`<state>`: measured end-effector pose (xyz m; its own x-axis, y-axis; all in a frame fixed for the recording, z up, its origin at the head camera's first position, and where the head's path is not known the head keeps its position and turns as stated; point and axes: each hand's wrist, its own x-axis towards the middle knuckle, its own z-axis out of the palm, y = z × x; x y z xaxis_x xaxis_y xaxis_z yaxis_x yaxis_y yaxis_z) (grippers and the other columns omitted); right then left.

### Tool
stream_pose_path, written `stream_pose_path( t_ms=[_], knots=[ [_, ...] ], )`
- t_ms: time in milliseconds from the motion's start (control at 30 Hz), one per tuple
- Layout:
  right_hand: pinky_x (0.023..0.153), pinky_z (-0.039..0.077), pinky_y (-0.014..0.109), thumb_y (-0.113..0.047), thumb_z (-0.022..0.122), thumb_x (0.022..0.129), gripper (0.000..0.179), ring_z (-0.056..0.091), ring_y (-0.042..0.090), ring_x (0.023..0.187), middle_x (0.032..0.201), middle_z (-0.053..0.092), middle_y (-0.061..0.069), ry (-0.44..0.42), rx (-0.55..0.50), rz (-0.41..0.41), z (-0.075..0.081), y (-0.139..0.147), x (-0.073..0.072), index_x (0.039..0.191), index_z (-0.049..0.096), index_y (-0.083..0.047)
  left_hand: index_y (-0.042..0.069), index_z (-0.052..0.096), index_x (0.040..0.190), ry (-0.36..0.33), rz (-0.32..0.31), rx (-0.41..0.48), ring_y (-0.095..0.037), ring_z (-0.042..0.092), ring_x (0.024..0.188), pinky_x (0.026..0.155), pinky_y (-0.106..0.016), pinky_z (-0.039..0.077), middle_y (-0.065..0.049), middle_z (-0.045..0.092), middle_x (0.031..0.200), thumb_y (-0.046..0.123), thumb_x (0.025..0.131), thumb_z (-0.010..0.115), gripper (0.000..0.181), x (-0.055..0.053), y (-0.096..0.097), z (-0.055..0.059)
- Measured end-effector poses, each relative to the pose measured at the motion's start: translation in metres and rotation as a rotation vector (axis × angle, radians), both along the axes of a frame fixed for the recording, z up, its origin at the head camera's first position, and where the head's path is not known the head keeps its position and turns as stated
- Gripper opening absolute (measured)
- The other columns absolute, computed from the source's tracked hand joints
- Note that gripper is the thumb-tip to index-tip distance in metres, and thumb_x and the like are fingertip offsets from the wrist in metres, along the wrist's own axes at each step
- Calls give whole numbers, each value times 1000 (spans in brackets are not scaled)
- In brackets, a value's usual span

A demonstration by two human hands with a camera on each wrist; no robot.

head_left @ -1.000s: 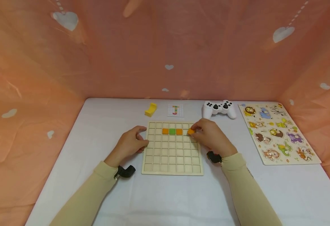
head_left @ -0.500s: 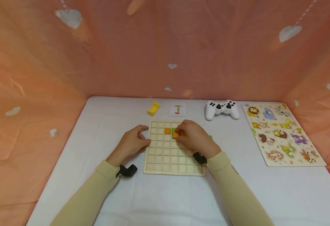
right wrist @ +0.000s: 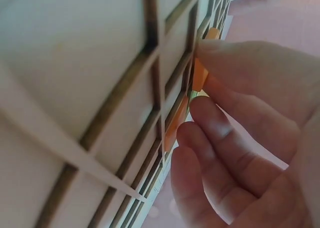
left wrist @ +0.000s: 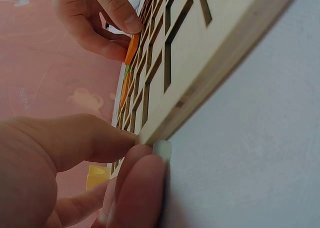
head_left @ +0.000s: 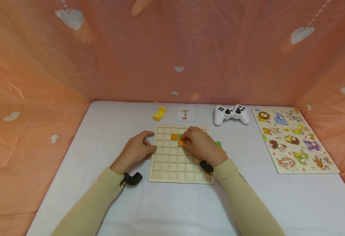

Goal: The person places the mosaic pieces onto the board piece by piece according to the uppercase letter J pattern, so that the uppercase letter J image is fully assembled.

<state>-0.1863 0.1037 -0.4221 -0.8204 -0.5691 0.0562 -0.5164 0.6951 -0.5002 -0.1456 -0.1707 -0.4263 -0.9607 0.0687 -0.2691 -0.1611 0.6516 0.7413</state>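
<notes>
A pale wooden grid board (head_left: 165, 167) lies on the table between both hands. My left hand (head_left: 135, 150) grips its left edge, the thumb above and the fingers against the side and underside in the left wrist view. Thumb and fingers of my right hand (head_left: 201, 144) pinch an orange square tile (right wrist: 200, 75), tilted at a cell just below a green tile (head_left: 180, 136). Left of the green tile, another orange tile (head_left: 174, 136) sits in its cell. The right hand hides the cells to the right of the green tile in the head view.
Behind the board lie a yellow curved block (head_left: 159, 114), a small pattern card (head_left: 185, 115) and a white game controller (head_left: 231, 114). An animal puzzle board (head_left: 293, 141) lies at right. Beside the right wrist, a loose green tile (head_left: 218, 144) partly shows.
My right hand has carried the orange tile left from the board's right side to below the green tile, then lowered it slightly. My left hand keeps its grip on the edge.
</notes>
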Motion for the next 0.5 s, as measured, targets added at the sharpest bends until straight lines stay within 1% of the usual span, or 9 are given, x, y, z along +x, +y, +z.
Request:
stream_pose_path(
  t_ms=[267, 500],
  knots=[
    [84, 55, 35, -11, 80, 93, 18, 58, 18, 86, 101, 69, 5, 5, -8, 4, 1, 0, 1, 111, 82, -7, 12, 56, 152, 5, -5, 1, -15, 70, 66, 65, -27, 56, -8, 70, 94, 20, 95, 77, 61, 1, -1, -1],
    [85, 55, 35, -10, 80, 93, 18, 58, 18, 89, 100, 69, 5, 7, 0, 5, 2, 0, 2, 111, 82, -7, 11, 56, 153, 12, -12, 2, -15, 69, 67, 65, -27, 56, -8, 70, 94, 21, 96, 77, 61, 0, -1, -2]
  ],
)
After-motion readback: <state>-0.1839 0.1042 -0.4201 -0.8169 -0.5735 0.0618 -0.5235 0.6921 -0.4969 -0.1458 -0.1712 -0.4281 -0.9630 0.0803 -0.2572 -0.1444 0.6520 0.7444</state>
